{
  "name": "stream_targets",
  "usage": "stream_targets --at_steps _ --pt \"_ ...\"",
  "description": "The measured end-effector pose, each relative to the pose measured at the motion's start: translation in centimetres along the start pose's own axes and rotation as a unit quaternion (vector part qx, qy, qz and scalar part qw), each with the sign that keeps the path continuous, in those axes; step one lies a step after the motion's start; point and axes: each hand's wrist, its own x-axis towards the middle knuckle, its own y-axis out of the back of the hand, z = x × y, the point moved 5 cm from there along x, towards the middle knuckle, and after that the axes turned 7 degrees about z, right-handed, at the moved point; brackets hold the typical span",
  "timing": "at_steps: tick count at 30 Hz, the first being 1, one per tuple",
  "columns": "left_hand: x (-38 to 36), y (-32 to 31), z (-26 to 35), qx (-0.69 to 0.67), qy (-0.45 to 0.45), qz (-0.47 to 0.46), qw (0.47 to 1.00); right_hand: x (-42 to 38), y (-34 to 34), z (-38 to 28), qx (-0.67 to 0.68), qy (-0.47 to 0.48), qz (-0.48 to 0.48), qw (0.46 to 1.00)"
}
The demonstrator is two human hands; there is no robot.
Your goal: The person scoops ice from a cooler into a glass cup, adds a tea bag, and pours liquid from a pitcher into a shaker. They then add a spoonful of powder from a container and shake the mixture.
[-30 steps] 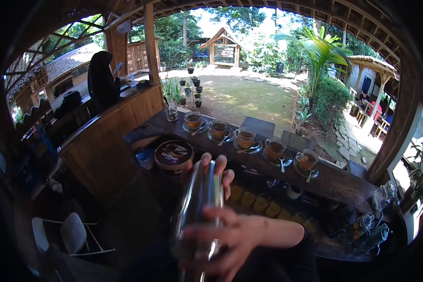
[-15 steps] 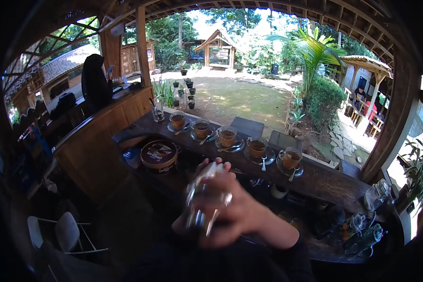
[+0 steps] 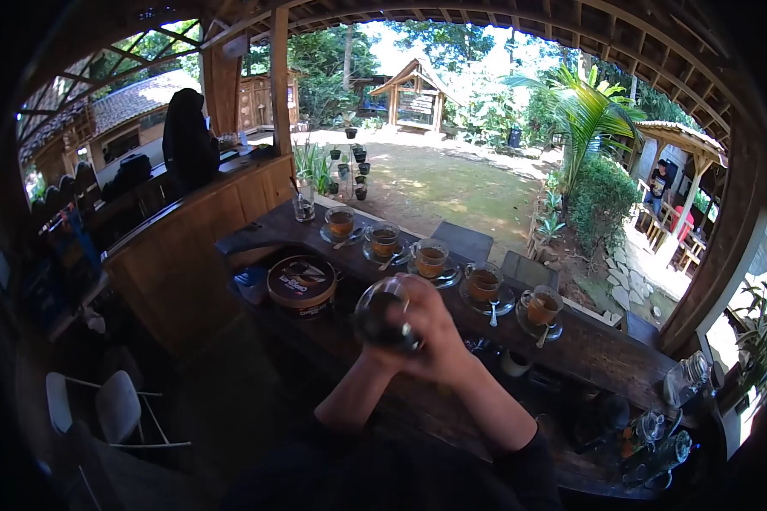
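A shiny metal cocktail shaker is held up in front of me, tilted and partly blurred. My right hand wraps round its right side, fingers closed. My left hand grips it from below, its fingers mostly hidden behind the shaker. Beyond my hands, several glass cups of brown drink stand in a row on saucers with spoons along the counter. The middle cup is just past the shaker, and the rightmost cup stands farther along to the right.
A round brown tub sits left of my hands. A glass holding utensils stands at the counter's far left end. Glass jars and bottles crowd the right end. A person in black is at the left counter; a folding chair stands lower left.
My hands have swung the shaker upward and away from me, toward the row of cups. Both forearms show now. The whole view has shifted slightly.
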Motion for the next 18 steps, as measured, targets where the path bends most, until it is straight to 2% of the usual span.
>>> stream_targets --at_steps 1,2,3,4,5,6,7,8,9,10,11,12,13,14,15,16,17,18 --pt "0.2 -0.1 1.4 0.075 0.002 -0.001 0.997 0.1 -0.7 -0.2 0.002 0.001 0.001 1.000" --pt "0.4 -0.7 2.7 0.153 0.008 -0.003 0.988 0.3 -1.5 -1.3 0.004 0.056 -0.014 0.998" --pt "-1.1 -2.0 2.7 0.396 -0.167 0.058 0.901 0.7 -2.1 -2.4 0.004 0.116 -0.030 0.993" --pt "-3.6 -3.8 2.5 0.593 -0.332 0.113 0.724 1.4 -2.8 -4.0 0.006 0.169 -0.049 0.984" --pt "-0.5 -5.0 3.5 0.435 0.022 0.009 0.900 1.6 -3.5 -6.7 0.012 0.228 -0.076 0.971" --pt "-0.5 -7.5 2.3 0.471 0.045 -0.068 0.878 2.1 -4.3 -9.1 0.017 0.286 -0.100 0.953" --pt "-0.5 -9.4 1.2 0.506 0.049 -0.119 0.853 1.9 -4.9 -9.0 0.017 0.286 -0.099 0.953" --pt "-0.6 -10.9 0.6 0.539 0.054 -0.170 0.823 1.8 -5.6 -8.6 0.028 0.250 -0.141 0.957" --pt "-0.3 -11.4 2.0 0.534 0.042 -0.159 0.829 1.8 -6.6 -8.1 0.038 0.212 -0.183 0.959" --pt "-0.3 -10.7 4.8 0.479 0.023 -0.099 0.872 3.0 -7.2 -6.3 0.026 0.298 -0.070 0.952" --pt "-1.2 -9.7 6.9 0.477 0.023 -0.096 0.873 3.5 -7.9 -3.4 0.026 0.236 -0.059 0.970" --pt "-2.3 -8.2 10.2 0.489 -0.091 -0.006 0.867 3.2 -8.8 0.2 -0.077 0.095 -0.119 0.985" --pt "-3.1 -7.2 12.5 0.491 -0.202 0.086 0.843 2.3 -9.1 4.4 -0.005 -0.053 0.001 0.999" --pt "-3.7 -7.7 11.2 0.608 -0.329 0.238 0.683 2.5 -9.6 4.2 -0.007 -0.056 0.005 0.998" --pt "-3.6 -8.6 10.9 0.488 -0.288 0.173 0.806 3.1 -10.0 3.5 -0.014 -0.038 -0.015 0.999" --pt "-3.3 -10.0 10.9 0.350 -0.234 0.101 0.901 3.9 -10.3 2.8 -0.023 -0.017 -0.038 0.999" --pt "-3.5 -10.8 11.2 0.365 -0.150 0.116 0.911 4.1 -11.7 -0.1 -0.094 0.098 -0.113 0.984" --pt "-3.8 -11.3 11.3 0.377 -0.066 0.133 0.914 4.8 -12.5 -3.1 -0.051 0.216 -0.067 0.973"
